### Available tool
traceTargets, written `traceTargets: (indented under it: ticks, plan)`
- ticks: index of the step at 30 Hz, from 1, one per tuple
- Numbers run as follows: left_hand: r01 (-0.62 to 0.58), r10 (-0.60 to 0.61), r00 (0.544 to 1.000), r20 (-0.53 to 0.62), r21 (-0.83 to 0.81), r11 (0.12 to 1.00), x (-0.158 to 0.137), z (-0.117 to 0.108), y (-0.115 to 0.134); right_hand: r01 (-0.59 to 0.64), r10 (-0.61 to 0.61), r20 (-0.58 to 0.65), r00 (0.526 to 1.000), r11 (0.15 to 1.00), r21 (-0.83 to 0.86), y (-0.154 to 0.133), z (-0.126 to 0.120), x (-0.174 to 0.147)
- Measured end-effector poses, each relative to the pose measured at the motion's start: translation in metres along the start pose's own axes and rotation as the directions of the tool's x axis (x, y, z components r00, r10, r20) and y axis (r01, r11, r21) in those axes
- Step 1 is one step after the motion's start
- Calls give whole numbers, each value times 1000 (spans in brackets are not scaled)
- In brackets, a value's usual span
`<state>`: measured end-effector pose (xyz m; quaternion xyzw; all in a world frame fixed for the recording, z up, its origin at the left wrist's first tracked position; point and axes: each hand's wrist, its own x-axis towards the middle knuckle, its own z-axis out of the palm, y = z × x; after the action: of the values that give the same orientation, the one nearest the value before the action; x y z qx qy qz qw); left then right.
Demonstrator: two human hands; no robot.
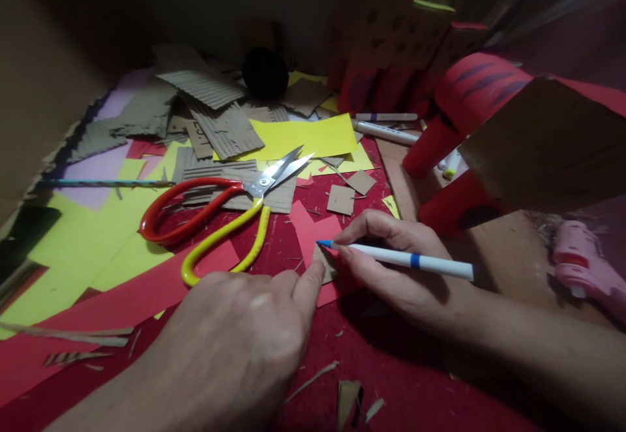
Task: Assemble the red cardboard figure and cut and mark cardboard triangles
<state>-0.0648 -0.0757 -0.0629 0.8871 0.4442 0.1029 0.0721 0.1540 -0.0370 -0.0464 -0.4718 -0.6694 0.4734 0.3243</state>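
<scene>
My right hand (391, 256) pinches a white marker (440, 266) with a blue band. Its blue tip touches down beside a small cardboard square (328, 270), over a piece of red paper (313, 227). With its fingers bent and close together, my left hand (259, 321) presses the cardboard square against the red paper; the hand hides part of both. Just beyond my left hand lies a pair of scissors (264, 183), blades apart, with one red and one yellow handle. Two more small cardboard squares (341, 199) rest behind the red paper.
Yellow paper (303, 137), corrugated cardboard scraps (225, 129) and a red strip (147, 288) cover the left and back. White markers (386, 132) lie behind. At right stand a red paper-covered cardboard construction (435, 152) and a pink glue gun (581, 262). A cardboard wall (44, 93) borders the left.
</scene>
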Motion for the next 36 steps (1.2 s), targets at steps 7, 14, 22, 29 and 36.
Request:
traceTargets:
  ticks: [7, 14, 22, 29, 36]
  plan:
    - [-111, 132, 987, -88, 212, 971, -4, 1, 1, 17, -17, -11, 1000, 999, -33, -5, 0, 2]
    - [-141, 168, 981, -101, 229, 963, -2, 2, 1, 32, -33, -12, 999, 998, -51, -1, -1, 2]
    - [-157, 184, 978, -102, 229, 961, -2, 0, 2, 41, -41, 12, 999, 999, -11, -1, -1, 1]
    - [-122, 140, 988, -71, 216, 969, -1, -2, 4, 29, -29, 2, 1000, 998, -51, -8, -2, 3]
    - [-163, 193, 977, -89, 270, 949, 4, -8, 4, -1, 2, 20, 1000, 999, -52, -14, -4, 3]
